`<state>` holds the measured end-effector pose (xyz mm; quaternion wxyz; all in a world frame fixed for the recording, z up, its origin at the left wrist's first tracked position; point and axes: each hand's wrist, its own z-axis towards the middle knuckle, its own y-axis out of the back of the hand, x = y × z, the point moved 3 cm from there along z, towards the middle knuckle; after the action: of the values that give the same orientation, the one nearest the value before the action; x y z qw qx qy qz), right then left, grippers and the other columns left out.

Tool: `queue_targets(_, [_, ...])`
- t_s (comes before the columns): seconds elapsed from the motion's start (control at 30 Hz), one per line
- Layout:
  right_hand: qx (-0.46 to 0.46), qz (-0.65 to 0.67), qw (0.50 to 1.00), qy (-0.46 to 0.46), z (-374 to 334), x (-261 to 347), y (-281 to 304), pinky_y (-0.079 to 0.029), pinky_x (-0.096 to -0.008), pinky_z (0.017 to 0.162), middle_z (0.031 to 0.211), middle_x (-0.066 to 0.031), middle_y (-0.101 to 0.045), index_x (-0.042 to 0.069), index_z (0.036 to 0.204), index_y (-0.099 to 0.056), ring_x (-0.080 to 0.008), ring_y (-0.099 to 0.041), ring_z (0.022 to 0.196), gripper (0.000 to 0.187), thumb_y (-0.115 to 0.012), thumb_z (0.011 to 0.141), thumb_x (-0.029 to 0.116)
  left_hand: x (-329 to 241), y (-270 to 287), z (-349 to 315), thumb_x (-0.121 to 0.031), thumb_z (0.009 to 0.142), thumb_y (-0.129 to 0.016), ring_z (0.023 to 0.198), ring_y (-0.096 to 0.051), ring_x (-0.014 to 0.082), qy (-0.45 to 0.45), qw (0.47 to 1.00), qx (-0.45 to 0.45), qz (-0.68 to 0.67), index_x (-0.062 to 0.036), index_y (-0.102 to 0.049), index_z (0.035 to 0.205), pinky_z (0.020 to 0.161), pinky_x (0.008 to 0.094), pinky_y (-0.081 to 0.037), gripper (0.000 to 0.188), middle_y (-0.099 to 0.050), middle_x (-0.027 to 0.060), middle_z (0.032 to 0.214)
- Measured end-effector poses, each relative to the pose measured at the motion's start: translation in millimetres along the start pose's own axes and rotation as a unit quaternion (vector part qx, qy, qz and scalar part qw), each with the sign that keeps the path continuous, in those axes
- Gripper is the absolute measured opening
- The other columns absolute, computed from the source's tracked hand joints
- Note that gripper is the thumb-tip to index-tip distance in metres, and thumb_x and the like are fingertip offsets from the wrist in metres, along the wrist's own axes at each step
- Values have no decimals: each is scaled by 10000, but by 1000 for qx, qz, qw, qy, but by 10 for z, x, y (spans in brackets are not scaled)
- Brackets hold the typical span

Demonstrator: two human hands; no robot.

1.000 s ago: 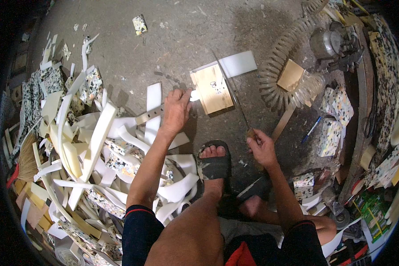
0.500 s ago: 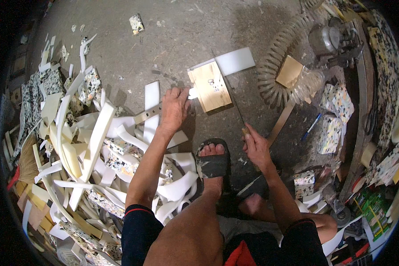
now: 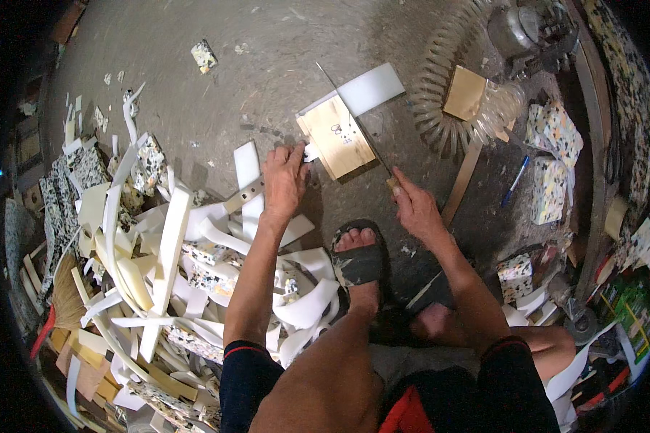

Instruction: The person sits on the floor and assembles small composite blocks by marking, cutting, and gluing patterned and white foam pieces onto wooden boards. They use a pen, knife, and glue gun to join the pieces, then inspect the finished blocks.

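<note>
The person sits low over a grey concrete floor (image 3: 195, 94). Their right hand (image 3: 415, 209) is closed round the handle of a long thin blade (image 3: 354, 119), which runs up and away to the far left, crossing a tan wooden board (image 3: 336, 137) and the white foam sheet (image 3: 368, 88) lying under it. The handle end sits right at the fingers, just off the board's near right corner. The left hand (image 3: 285, 180) presses down at the board's near left edge, fingers curled onto a small white piece there; whether it pinches that piece, I cannot tell. A sandalled foot (image 3: 357, 260) rests just near of both hands. To the left lies a heap of white foam offcuts (image 3: 159, 267).
</note>
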<state>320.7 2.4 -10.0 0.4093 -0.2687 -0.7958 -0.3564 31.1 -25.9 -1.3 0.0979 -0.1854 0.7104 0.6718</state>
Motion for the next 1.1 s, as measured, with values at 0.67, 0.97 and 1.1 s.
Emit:
queue_targets(0.67, [36, 1, 993, -109, -985, -162, 84, -524, -343, 726, 896, -169, -670, 27, 1491, -446, -224, -642, 751, 476, -455, 1033, 153, 29, 24, -25, -53, 824, -725, 999, -551, 344, 10, 999, -16, -31, -58, -638, 1267, 856, 460, -450, 451, -596, 149, 1112])
queue_targets(0.97, [-18, -50, 993, -108, -1299, 121, 301, -523, -425, 925, 1155, -241, -680, -17, 1385, -528, -363, -689, 1037, 450, -582, 955, 102, 122, 902, -127, -45, 816, -734, 1118, -557, 329, -51, 998, -35, 17, -76, -617, 1295, 994, 503, -423, 494, -591, 143, 1156])
queue_targets(1.1, [-9, -88, 996, 23, -731, 433, 550, -526, -406, 906, 1130, -215, -692, -3, 1342, -561, -340, -695, 1028, 435, -613, 918, 77, 220, 1104, -80, -80, 870, -632, 1350, -454, 266, -149, 975, 80, 141, -156, -593, 1315, 1201, 647, -210, 453, -558, 76, 1245])
